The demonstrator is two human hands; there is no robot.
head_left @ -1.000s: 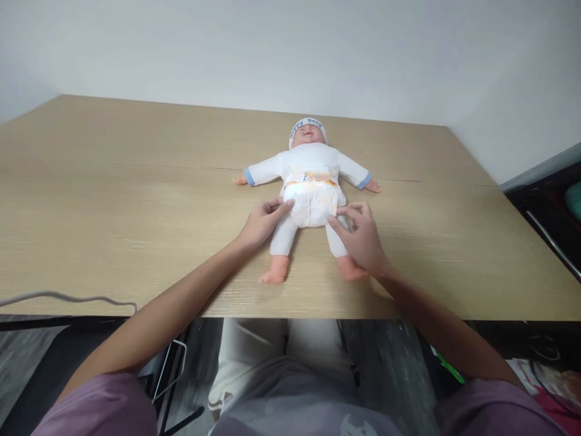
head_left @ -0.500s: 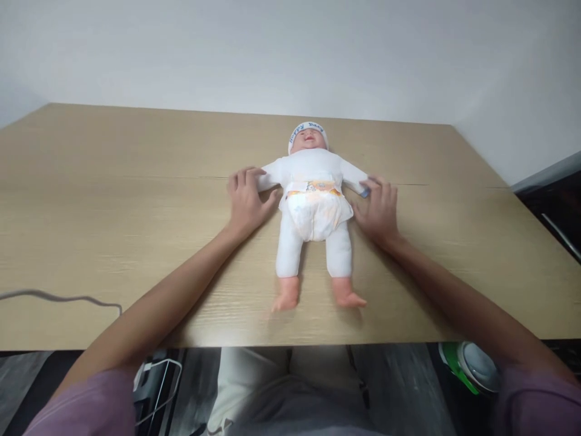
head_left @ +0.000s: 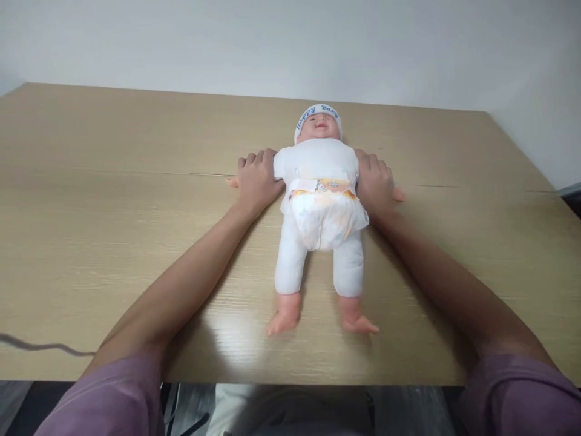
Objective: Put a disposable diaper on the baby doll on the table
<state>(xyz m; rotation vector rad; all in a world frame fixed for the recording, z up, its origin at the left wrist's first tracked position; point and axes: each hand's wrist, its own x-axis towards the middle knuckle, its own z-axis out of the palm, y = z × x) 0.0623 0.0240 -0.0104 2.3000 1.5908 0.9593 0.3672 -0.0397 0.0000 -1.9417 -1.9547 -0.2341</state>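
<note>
On its back on the wooden table (head_left: 136,242) lies a baby doll (head_left: 321,158) in a white suit, its head toward the wall and its feet toward me. A "Happy Baby" headband (head_left: 318,111) circles its head. Around its hips is a white diaper (head_left: 323,221) with an orange patterned waistband. My left hand (head_left: 259,180) is closed around the doll's arm on the left, with the doll's small hand sticking out beyond it. On the other side, my right hand (head_left: 374,181) wraps the other arm, and that doll hand also shows past my knuckles.
A grey cable (head_left: 45,347) runs along the table's left front part. Behind the table rises a pale wall (head_left: 272,48). The table's front edge lies just before my lap, and a dark object (head_left: 571,195) shows beyond its right edge.
Both my hands have moved inward along the doll's arms and closed around them. The view has shifted a little, so the doll looks nearer and larger.
</note>
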